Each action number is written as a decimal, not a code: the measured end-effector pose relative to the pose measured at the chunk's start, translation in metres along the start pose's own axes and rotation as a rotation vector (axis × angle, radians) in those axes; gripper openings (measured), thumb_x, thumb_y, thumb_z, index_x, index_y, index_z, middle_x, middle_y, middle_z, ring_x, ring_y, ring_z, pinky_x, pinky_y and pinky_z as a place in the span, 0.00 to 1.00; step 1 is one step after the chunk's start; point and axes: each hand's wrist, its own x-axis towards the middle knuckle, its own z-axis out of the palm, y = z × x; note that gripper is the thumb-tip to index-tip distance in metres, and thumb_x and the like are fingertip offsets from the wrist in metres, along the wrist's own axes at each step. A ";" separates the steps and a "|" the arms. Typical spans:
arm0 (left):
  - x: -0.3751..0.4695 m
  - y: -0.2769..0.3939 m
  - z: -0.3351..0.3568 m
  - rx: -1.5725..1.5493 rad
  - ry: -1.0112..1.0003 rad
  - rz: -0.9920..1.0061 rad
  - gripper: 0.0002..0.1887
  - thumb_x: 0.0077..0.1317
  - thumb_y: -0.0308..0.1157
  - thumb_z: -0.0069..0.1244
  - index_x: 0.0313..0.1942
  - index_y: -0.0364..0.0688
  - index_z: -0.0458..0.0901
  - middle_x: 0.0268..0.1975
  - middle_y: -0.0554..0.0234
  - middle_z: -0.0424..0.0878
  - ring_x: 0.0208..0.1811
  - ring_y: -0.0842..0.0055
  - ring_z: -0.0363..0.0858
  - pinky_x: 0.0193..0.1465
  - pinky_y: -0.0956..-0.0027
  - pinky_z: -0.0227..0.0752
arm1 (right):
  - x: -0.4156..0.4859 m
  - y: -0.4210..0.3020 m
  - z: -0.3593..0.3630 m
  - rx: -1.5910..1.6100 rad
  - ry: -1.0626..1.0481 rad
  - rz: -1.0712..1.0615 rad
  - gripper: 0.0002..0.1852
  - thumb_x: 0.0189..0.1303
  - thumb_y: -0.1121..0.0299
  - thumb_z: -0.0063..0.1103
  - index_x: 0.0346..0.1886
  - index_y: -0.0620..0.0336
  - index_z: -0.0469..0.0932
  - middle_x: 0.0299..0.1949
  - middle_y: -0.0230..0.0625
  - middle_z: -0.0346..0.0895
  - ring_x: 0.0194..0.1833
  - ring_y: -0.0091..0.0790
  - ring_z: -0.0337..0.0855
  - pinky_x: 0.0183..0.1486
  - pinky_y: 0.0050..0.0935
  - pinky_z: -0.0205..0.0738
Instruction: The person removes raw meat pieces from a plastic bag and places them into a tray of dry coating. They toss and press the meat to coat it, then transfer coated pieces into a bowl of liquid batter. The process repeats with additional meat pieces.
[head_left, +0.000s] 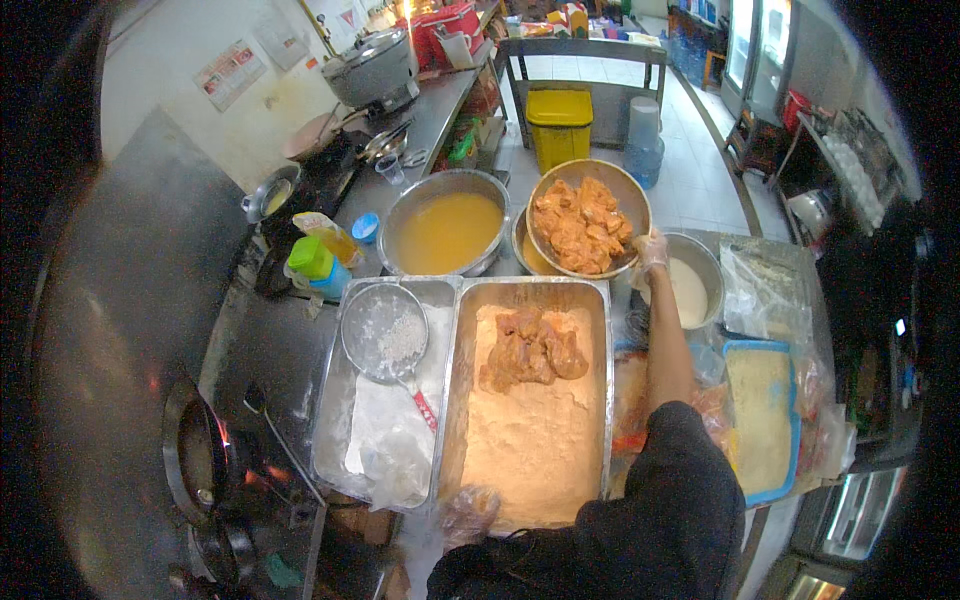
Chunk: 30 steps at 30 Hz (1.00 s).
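Observation:
My right hand (651, 253), in a clear plastic glove, grips the right rim of a round bowl (642, 196) tilted towards me. Raw coated meat pieces (583, 223), orange with marinade, fill much of it. Below stands a rectangular metal tray (607, 420) of pale orange flour (532, 450); a heap of wet meat pieces (532, 349) lies on the flour in its far half. At that tray's near left corner is my left hand (471, 516), also gloved. Its fingers are blurred by the plastic, and I cannot see whether they hold anything.
Left of the flour sits a tray of white powder (330, 420) with a wire-mesh strainer (385, 330). Behind are a basin of yellowish liquid (450, 232) and a pot of whitish liquid (686, 289). A flame burns beside a wok (193, 450) at left. A blue-rimmed tray (761, 420) stands at right.

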 end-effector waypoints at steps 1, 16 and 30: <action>0.000 -0.001 0.000 0.018 0.026 0.059 0.25 0.65 0.56 0.55 0.46 0.43 0.87 0.44 0.49 0.88 0.47 0.53 0.86 0.51 0.48 0.79 | -0.003 -0.002 0.000 0.037 -0.010 -0.007 0.17 0.52 0.72 0.56 0.46 0.59 0.84 0.29 0.33 0.80 0.26 0.30 0.79 0.24 0.34 0.71; 0.004 -0.009 0.017 0.015 -0.005 -0.057 0.23 0.64 0.56 0.58 0.41 0.44 0.86 0.40 0.54 0.87 0.39 0.56 0.86 0.41 0.51 0.80 | -0.005 -0.002 0.007 0.187 0.065 0.086 0.15 0.50 0.76 0.54 0.43 0.64 0.82 0.28 0.36 0.81 0.25 0.34 0.79 0.28 0.38 0.75; 0.002 -0.033 0.067 0.040 0.373 0.218 0.22 0.66 0.52 0.58 0.47 0.43 0.82 0.47 0.56 0.83 0.46 0.60 0.82 0.50 0.55 0.79 | -0.010 -0.130 -0.032 -0.019 -0.220 -0.007 0.22 0.53 0.75 0.51 0.53 0.62 0.79 0.36 0.39 0.81 0.34 0.38 0.82 0.35 0.36 0.79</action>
